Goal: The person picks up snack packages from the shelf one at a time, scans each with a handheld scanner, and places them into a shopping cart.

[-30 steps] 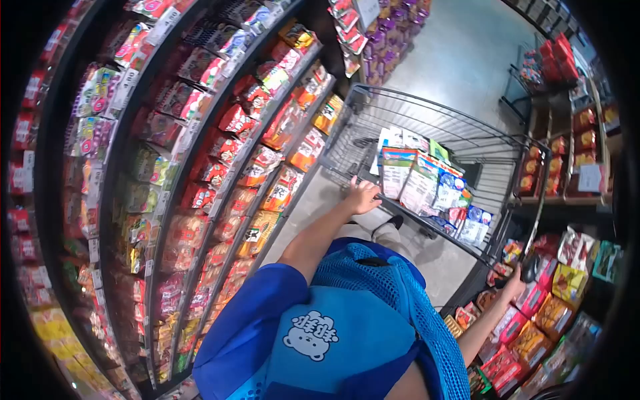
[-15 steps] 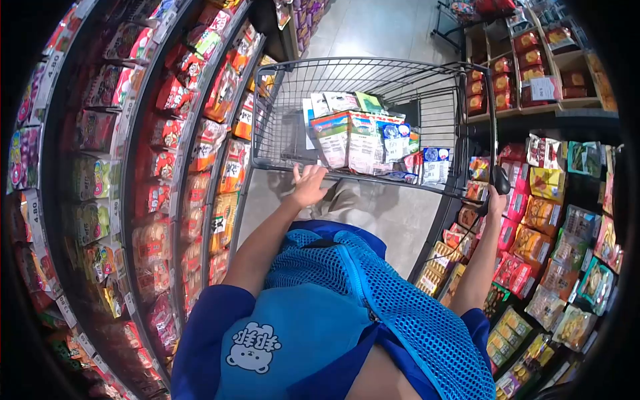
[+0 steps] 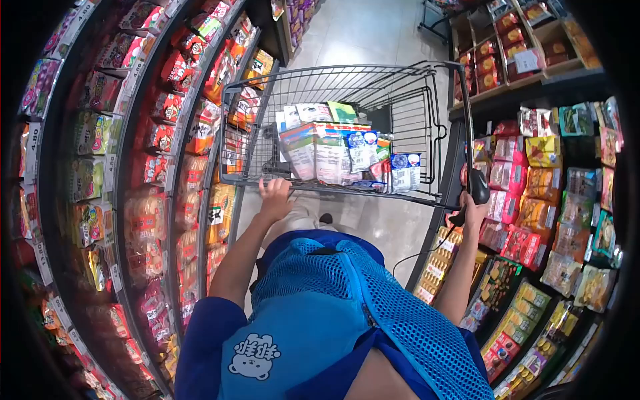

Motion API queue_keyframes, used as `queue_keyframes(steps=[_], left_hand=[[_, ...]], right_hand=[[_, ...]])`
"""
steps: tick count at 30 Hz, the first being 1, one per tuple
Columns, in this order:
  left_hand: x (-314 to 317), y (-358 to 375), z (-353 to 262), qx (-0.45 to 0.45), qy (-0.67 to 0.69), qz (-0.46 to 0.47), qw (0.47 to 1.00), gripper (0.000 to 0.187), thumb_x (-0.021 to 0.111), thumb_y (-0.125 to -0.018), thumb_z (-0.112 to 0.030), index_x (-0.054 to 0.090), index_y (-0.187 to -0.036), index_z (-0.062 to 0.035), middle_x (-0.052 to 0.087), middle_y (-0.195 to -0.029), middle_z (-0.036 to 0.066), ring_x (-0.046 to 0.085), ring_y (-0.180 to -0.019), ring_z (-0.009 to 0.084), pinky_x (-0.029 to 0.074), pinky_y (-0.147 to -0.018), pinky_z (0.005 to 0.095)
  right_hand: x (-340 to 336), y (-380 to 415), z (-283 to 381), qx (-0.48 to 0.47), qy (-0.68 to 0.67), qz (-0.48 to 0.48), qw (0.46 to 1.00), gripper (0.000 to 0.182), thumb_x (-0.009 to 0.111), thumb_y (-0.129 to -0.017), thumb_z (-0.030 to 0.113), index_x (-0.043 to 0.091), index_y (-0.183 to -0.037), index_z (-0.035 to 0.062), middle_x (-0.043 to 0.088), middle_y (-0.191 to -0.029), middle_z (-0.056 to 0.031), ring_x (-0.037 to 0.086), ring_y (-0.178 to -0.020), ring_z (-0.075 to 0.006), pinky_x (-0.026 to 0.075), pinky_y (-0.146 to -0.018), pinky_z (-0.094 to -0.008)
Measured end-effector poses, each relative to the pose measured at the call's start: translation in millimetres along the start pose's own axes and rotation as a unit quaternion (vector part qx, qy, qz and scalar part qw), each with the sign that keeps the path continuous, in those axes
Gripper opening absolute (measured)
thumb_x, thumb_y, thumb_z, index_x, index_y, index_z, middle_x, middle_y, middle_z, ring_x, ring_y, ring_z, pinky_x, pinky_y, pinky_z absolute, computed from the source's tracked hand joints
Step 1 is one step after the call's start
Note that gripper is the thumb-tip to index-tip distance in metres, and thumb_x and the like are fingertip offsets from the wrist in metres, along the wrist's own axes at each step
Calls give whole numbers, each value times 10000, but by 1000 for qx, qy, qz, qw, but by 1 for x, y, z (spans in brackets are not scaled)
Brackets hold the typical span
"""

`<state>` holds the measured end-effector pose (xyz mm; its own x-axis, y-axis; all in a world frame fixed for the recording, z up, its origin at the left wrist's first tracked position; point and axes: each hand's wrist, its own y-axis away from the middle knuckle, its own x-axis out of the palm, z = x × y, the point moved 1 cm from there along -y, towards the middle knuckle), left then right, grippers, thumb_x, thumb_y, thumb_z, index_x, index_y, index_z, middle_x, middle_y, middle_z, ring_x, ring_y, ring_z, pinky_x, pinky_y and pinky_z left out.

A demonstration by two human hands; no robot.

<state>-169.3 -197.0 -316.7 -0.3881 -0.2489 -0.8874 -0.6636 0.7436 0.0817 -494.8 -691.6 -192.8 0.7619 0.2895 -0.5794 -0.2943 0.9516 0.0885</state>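
Note:
A dark wire shopping cart (image 3: 230, 179) stands sideways before me, its near rim toward my body. My left hand (image 3: 275, 199) curls its fingers over that rim near the left corner. At the cart's right end, my right hand (image 3: 473, 212) is closed around a black corded device (image 3: 477, 187) that looks like a barcode scanner, beside the cart's handle. Its thin cable loops down toward my vest. Inside the basket, several packaged goods (image 3: 313, 157) lean together, with blue and white packets (image 3: 405, 175) at their right.
Shelves of bagged snacks (image 3: 160, 143) rise close on my left. Low displays of packets (image 3: 537, 213) line the right side. Wooden bins (image 3: 487, 67) stand at the back right. Pale floor (image 3: 347, 33) runs ahead between them.
The cart and both hands have shifted left in view. My left hand, earlier spread at the near rim, now has its fingers curled over it. My right hand stays on the black device.

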Motion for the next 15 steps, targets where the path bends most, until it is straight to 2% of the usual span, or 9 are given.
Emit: queue_keyframes(steps=[1,2,3,4,9,11,15], left_hand=[[1,14,4,-7,-23,22,999,468,666,-662,-220,534,-1094,-97,521,-1131,87,458,-1182,297,124,-1079,655],[7,29,11,13,-14,-15,1000,480,654,-656,-209,530,-1107,-102,514,-1144,85,451,-1188,300,107,-1088,656],[9,44,15,16,-22,-1,1000,510,671,-657,-221,520,-1130,-103,510,-1156,89,435,-1203,302,104,-1089,649],[8,55,19,20,-29,9,999,541,689,-658,-232,510,-1152,-104,507,-1168,92,419,-1218,304,101,-1090,643],[-6,102,12,-33,-29,97,994,566,666,-670,-232,487,-1192,-104,473,-1240,114,388,-1263,323,72,-1108,648],[-6,123,16,-28,-27,106,994,584,689,-662,-200,473,-1198,-109,464,-1233,111,378,-1266,321,66,-1108,655],[-3,166,22,-5,-18,100,995,578,702,-649,-142,466,-1175,-105,475,-1189,106,388,-1253,319,76,-1103,665]], right_hand=[[-4,14,-15,11,-2,9,1000,385,713,-803,167,603,-1121,-21,632,-988,-55,569,-891,-141,458,-809,-298],[-4,42,10,41,8,11,999,386,710,-806,166,601,-1122,-27,641,-995,-55,576,-894,-137,463,-815,-307],[-11,48,-8,14,3,36,999,383,712,-806,169,607,-1121,-22,650,-998,-61,585,-893,-144,461,-825,-312],[-14,58,-17,46,12,41,998,384,717,-804,169,610,-1121,-20,653,-997,-61,589,-888,-147,461,-825,-311],[-24,136,10,23,22,-10,999,373,741,-788,158,622,-1101,-8,659,-983,-53,599,-882,-144,462,-816,-299],[-31,153,-7,39,8,3,999,373,743,-785,155,624,-1102,-4,659,-976,-49,600,-884,-142,457,-822,-296],[-39,209,1,48,-7,-26,998,354,742,-784,139,628,-1091,4,652,-948,-42,594,-864,-136,454,-808,-285]])
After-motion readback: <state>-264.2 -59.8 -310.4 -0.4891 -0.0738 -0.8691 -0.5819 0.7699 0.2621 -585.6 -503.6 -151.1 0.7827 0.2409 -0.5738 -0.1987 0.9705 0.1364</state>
